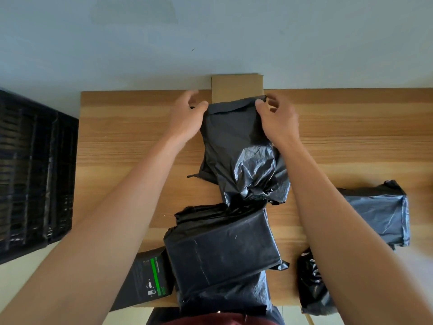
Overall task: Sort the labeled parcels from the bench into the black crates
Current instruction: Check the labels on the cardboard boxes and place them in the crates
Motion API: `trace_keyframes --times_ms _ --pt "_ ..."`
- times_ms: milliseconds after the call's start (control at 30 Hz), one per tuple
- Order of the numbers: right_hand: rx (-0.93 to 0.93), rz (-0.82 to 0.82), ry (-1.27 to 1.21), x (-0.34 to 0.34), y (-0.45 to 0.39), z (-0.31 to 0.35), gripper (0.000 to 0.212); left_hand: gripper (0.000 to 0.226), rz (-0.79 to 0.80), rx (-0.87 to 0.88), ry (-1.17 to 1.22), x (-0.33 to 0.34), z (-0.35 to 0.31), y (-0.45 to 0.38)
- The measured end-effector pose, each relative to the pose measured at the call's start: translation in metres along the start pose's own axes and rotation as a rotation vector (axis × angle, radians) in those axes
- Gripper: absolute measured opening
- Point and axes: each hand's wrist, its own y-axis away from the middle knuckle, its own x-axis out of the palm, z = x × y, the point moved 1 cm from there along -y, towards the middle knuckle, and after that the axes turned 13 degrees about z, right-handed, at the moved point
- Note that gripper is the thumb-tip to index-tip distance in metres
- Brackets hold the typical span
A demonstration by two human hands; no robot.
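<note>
Both hands [187,118] [278,118] pinch the parcel's [234,137] far corners — between them.

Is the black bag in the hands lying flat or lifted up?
Lying flat: the black bag rests on the bench, both hands pinching its far corners.

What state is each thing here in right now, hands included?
Left hand: pinching the far parcel's top left corner.
Right hand: pinching its top right corner.
Far parcel: on the bench, sealed, crumpled at its near end.
Near parcel: lying flat, sealed.
Black crate: left of the bench, contents unclear.
</note>
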Motion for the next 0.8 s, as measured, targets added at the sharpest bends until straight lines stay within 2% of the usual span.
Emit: trace_keyframes --times_ms 133,233,300,400,500,700,800 --pt "0.064 0.035 -0.091 0.005 -0.022 0.004 0.057 0.052 0.102 -0.063 0.021 0.002 -0.001 -0.024" --pt "0.08 0.054 -0.123 0.009 -0.03 0.003 0.036 0.05 0.13 -0.079 0.058 0.005 -0.006 -0.025" --pt "0.068 0.037 -0.148 0.011 -0.031 0.001 0.032 0.046 0.126 -0.074 0.078 0.008 -0.007 -0.025" --pt "0.056 0.028 -0.209 0.011 -0.025 0.0 0.048 0.036 0.088 -0.045 0.105 0.01 -0.008 -0.016" --pt "0.041 0.014 -0.242 0.009 -0.014 -0.001 0.058 0.037 0.042 0.001 0.129 0.009 -0.005 -0.006" --pt "-0.058 -0.065 -0.278 -0.002 0.017 0.007 0.048 0.042 -0.059 0.118 0.128 0.005 -0.013 0.02" --pt "-0.163 -0.082 -0.28 -0.009 0.033 0.014 0.055 0.053 -0.073 0.216 0.15 0.002 -0.022 0.035"
